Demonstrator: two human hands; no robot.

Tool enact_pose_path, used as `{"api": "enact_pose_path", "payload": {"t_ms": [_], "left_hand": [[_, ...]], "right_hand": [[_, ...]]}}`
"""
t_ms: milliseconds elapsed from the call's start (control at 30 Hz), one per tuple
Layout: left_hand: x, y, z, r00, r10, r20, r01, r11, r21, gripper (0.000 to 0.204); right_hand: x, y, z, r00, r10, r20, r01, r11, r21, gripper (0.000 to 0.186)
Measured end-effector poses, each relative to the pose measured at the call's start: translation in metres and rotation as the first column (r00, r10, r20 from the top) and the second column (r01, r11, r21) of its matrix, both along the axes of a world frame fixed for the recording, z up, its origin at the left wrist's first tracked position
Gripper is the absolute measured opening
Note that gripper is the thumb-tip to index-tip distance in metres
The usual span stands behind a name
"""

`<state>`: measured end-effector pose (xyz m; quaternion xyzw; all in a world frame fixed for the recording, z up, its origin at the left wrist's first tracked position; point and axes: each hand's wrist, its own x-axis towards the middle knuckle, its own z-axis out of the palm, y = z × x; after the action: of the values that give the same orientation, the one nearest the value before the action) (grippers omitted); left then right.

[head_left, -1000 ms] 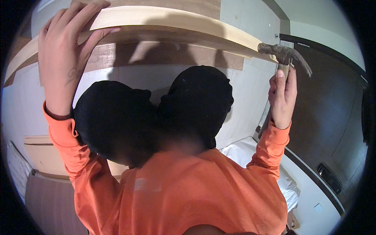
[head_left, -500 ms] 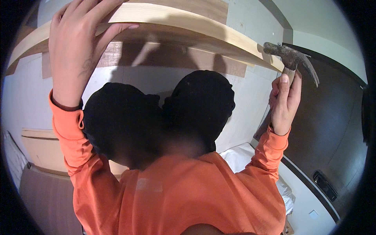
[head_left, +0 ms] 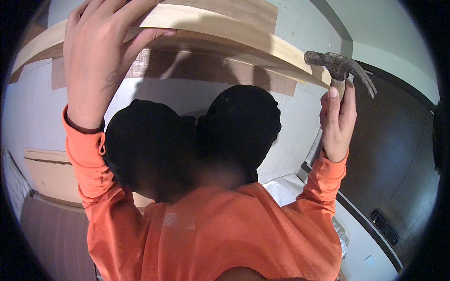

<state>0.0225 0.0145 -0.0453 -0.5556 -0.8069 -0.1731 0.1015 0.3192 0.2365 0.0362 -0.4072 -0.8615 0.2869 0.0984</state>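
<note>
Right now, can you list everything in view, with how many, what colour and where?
Claw hammer: one, dark metal head, wooden handle, upper right
Wooden plank: one, pale, across the top
Wood panel: at least one, brown, behind the plank
Large panel: one, dark brown, right
Oblong object: one, dark, lower right
White sheeting: count unclear, right of centre
Flat box or board: one, tan, left
Lined panel: one, brown, lower left
Orange top: one, bottom centre
Rounded clothed shapes, probably knees: two, black, centre
Left hand: one, bare, gripping the plank
Right hand: one, bare, holding the hammer
</note>
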Motion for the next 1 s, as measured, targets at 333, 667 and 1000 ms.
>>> {"api": "enact_pose_path", "payload": {"t_ms": [333,667,1000], "left_hand": [[0.001,-0.002,-0.003,0.998,0.017,-0.058,-0.016,1.000,0.019,0.047],[0.006,-0.003,0.005,0.998,0.017,-0.059,-0.015,1.000,0.025,0.046],[0.009,-0.003,-0.001,0.999,0.035,-0.032,-0.031,0.992,0.122,0.045]], "right_hand": [[-0.009,-0.010,0.000,0.993,0.047,-0.107,-0.059,0.992,-0.107,0.042],[-0.012,-0.017,0.009,0.993,0.114,0.027,-0.113,0.993,-0.023,0.041],[-0.018,-0.023,0.005,0.947,0.295,0.124,-0.315,0.929,0.194,0.040]]}}
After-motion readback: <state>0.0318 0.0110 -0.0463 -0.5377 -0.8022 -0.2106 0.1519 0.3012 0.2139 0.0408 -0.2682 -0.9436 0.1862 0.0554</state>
